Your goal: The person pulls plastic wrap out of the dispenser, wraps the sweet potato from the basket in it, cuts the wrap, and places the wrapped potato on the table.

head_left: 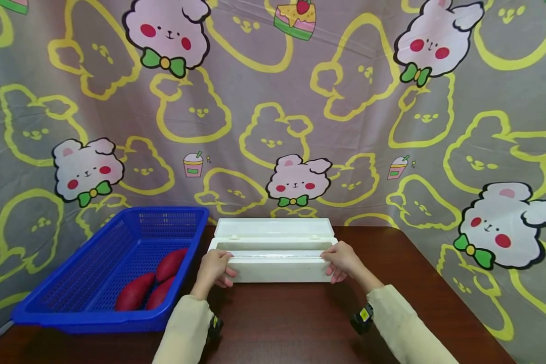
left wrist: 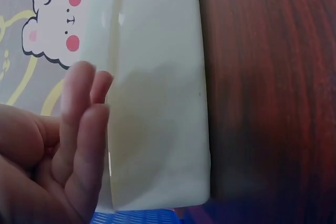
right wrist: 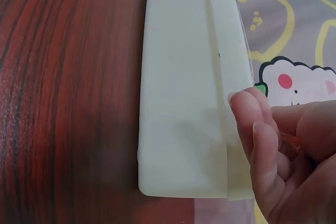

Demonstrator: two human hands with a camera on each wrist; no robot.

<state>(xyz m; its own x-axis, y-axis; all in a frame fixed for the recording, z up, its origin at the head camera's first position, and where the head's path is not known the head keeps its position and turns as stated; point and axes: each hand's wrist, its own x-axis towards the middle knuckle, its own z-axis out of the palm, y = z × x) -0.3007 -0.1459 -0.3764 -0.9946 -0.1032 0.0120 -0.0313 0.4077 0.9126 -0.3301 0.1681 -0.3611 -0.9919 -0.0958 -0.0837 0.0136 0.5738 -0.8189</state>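
A long white cling film dispenser box point(head_left: 279, 272) lies crosswise on the table, its translucent lid point(head_left: 273, 227) raised at the back. A shiny strip of clear cling film point(head_left: 277, 254) runs along the opening. At the left end, my left hand point(head_left: 216, 265) pinches the film between thumb and forefinger; at the right end my right hand point(head_left: 343, 260) does likewise. Both wrist views show the other fingers of the left hand point(left wrist: 71, 150) and right hand point(right wrist: 273, 156) loosely bent beside the white box front point(left wrist: 163, 93), while the pinching fingertips are mostly hidden.
To the left stands a blue plastic basket point(head_left: 95, 319) with three red, elongated sweet-potato-like pieces point(head_left: 136, 291) inside. Brown wood-grain table point(head_left: 282, 323) extends in front of the box and to its right. A patterned cloth point(head_left: 368, 131) hangs behind.
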